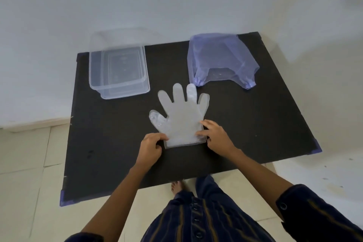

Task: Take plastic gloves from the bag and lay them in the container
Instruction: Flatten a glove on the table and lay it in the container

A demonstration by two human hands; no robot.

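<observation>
A clear plastic glove [181, 116] lies flat on the black table [110, 143], fingers pointing away from me. It may be a stack; I cannot tell. My left hand [150, 148] pinches the cuff's left corner between thumb and fingers. My right hand [215, 136] rests fingertips on the cuff's right edge. A clear rectangular container [117, 71] stands at the back left with nothing visible inside. A translucent purple bag [220, 59] lies at the back right, its handles toward me and something pale inside.
The table stands against a white wall, its far edge close behind the container and bag. Tiled floor lies to the left and below. My bare foot [176, 186] and striped clothing show under the near table edge.
</observation>
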